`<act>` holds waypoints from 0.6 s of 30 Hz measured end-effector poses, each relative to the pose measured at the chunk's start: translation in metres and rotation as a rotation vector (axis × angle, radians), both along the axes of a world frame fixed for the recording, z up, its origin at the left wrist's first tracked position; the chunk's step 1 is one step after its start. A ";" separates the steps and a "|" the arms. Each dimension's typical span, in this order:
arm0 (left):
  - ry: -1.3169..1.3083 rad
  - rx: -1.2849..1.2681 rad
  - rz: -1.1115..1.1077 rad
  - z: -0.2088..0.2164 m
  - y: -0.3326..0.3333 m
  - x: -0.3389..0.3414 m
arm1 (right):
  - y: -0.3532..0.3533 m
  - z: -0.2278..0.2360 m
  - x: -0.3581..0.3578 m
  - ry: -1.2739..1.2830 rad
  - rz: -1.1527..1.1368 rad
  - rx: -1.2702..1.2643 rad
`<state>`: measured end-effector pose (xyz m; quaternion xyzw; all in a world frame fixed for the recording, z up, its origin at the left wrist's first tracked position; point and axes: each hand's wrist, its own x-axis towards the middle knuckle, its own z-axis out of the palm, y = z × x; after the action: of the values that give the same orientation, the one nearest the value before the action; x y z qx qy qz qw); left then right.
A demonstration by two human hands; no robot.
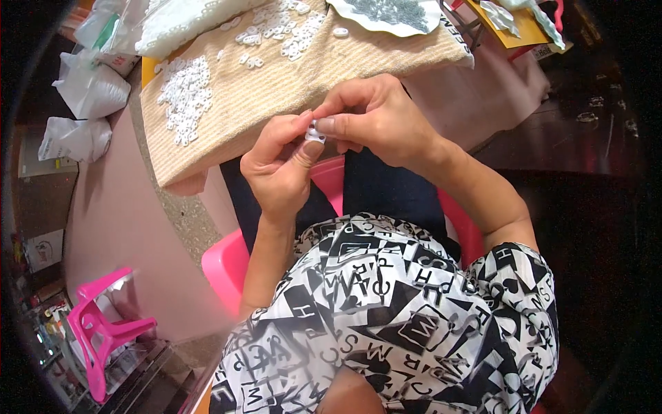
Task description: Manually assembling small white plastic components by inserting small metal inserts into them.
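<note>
My left hand (277, 165) pinches a small white plastic piece (315, 136) between thumb and fingers, held over the near edge of the towel-covered table. My right hand (386, 124) meets it from the right, its thumb and index finger closed at the top of the same piece. Whether a second, smaller part is between those fingertips is too small to tell. On the striped beige towel (269, 86) lies a heap of similar white oval pieces with holes (185, 96) at the left. More of them form a looser group (303, 33) farther back.
At the back, a white sheet (436, 15) bears a pile of tiny grey parts (389, 10). A large clear bag of white pieces (186, 24) lies back left. White plastic bags (89, 86) stand left of the table. A pink stool (103, 324) lies tipped at lower left.
</note>
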<state>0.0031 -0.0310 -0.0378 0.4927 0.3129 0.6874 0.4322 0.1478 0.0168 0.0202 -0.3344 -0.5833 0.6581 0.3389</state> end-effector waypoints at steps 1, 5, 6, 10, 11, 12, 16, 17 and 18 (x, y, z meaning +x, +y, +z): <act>0.007 0.023 0.021 0.000 0.000 0.000 | -0.002 0.001 0.000 -0.015 -0.009 -0.022; 0.046 0.079 0.104 -0.001 -0.001 0.004 | -0.004 -0.002 -0.003 0.025 -0.002 -0.035; 0.046 0.077 0.106 -0.001 -0.001 0.004 | -0.005 -0.001 -0.003 0.031 -0.013 -0.033; 0.058 0.107 0.108 0.000 -0.001 0.003 | -0.006 -0.004 -0.005 0.052 -0.029 0.010; 0.075 0.122 0.104 0.001 -0.001 0.002 | -0.006 -0.004 -0.005 0.051 -0.029 0.005; 0.074 0.118 0.104 0.000 -0.002 0.002 | -0.006 -0.003 -0.004 0.039 -0.020 0.013; 0.085 0.123 0.112 0.001 -0.002 0.003 | -0.006 -0.001 -0.004 0.032 -0.018 -0.006; 0.093 0.127 0.121 0.001 -0.002 0.003 | -0.007 -0.002 -0.004 0.032 -0.020 -0.009; 0.093 0.125 0.120 0.000 -0.002 0.004 | -0.007 -0.003 -0.005 0.022 -0.001 0.044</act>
<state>0.0071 -0.0327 -0.0382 0.5306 0.3181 0.7065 0.3438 0.1431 0.0101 0.0175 -0.3199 -0.5936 0.6485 0.3532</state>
